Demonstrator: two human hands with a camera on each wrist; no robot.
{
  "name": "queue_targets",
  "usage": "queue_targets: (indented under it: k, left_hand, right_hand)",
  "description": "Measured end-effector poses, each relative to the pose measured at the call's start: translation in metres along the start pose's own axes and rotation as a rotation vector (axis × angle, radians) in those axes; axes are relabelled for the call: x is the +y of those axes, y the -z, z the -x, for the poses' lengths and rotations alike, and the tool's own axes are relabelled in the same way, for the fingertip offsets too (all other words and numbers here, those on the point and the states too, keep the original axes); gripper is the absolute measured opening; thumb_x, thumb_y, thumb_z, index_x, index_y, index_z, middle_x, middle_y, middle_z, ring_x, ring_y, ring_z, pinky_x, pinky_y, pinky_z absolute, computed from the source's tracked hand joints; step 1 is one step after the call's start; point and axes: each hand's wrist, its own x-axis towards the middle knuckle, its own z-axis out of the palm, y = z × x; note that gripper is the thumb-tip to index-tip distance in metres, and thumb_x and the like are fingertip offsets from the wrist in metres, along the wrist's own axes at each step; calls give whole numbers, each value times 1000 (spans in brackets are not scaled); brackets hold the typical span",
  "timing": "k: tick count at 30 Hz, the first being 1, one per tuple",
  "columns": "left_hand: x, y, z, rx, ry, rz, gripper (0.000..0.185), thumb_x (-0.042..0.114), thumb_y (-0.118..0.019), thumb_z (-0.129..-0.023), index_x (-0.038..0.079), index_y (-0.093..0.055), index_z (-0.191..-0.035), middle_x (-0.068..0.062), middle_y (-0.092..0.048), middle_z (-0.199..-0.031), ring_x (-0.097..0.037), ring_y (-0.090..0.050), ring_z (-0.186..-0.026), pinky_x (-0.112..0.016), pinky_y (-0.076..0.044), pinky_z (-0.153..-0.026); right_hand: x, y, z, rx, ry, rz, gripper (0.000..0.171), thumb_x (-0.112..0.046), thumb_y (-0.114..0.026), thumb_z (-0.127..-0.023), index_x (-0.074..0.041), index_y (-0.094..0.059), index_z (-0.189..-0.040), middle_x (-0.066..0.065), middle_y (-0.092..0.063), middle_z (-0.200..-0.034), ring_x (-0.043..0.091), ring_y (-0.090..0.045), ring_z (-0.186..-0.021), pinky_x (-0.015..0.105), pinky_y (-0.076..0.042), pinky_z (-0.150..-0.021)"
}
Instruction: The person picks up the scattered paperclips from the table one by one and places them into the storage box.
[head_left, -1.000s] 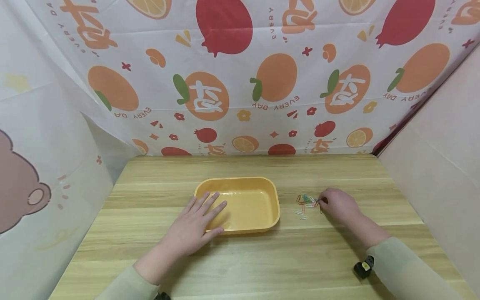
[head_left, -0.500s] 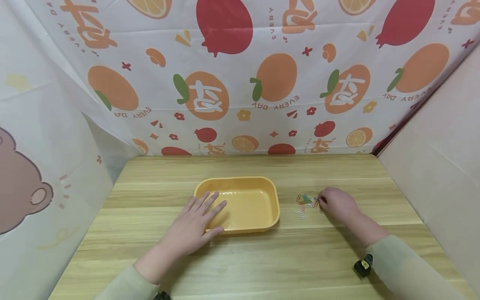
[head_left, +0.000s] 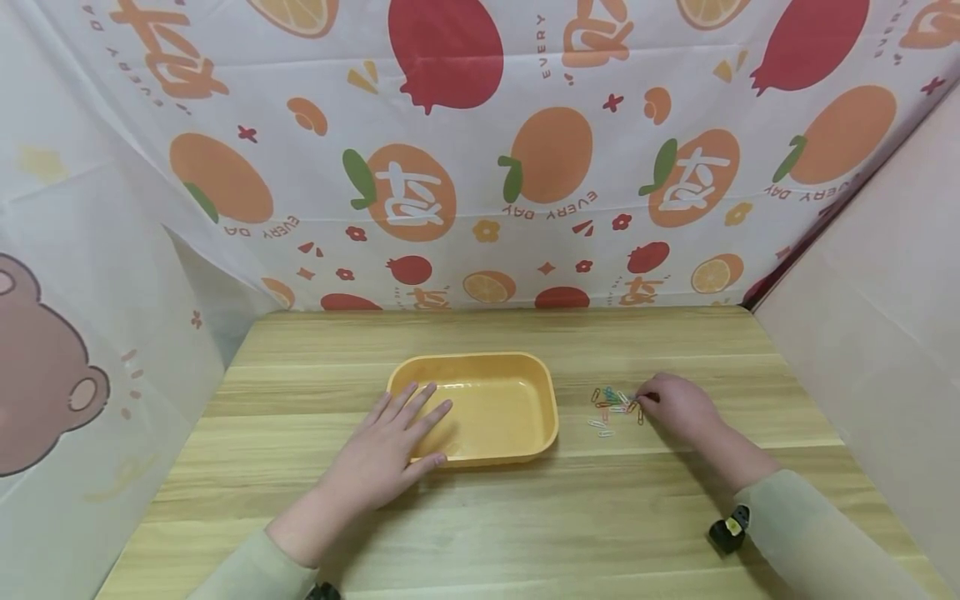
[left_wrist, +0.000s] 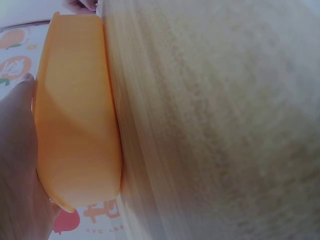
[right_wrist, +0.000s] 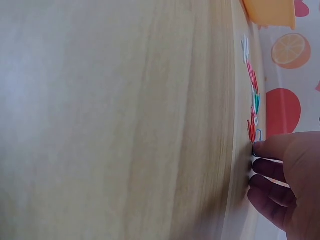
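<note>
The left hand (head_left: 390,454) lies flat with its fingers straight and spread, resting over the near-left corner of the yellow tray (head_left: 525,367), which sits in the middle of the desk (head_left: 487,533) with its long axis running left to right. The tray looks empty inside.

Just right of the tray, apart from its right wall, a small scatter of coloured paper clips (head_left: 611,406) lies flat on the desk; the cluster stretches from near the tray toward the right hand (head_left: 675,408). That hand is far nearer the clips than the left one is, and they lie to its left, between it and the tray. Its fingers are curled, with the tips at the cluster's right edge; in the right wrist view they seem to touch or pinch a clip there (right_wrist: 254,136), though whether one is truly gripped cannot be told.
</note>
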Motion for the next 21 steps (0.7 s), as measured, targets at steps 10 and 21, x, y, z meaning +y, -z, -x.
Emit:
queue_targets:
  k: [10,21]
  left_hand:
    - [-1,-2,0,7,3,7,69,63,-41,-99,26,-33,-156,-6,-24,-163,-33,-19,-150,-57,-17,-119]
    - [4,-1,3,14,6,1,69,62,-42,-99,26,-32,-157,-6,-23,-164,-33,-19,-149,-57,-18,-119]
  right_hand:
    - [7,1,1,15,-64,-110,14,-21,-68,-94,-11,-78,-98,4,-69,-93,22,-65,-85,46,-55,-76]
    - [11,5,5,8,-110,-230,20,-26,-68,-95,-10,-77,-103,8,-71,-101,26,-65,-92,48,-55,-80]
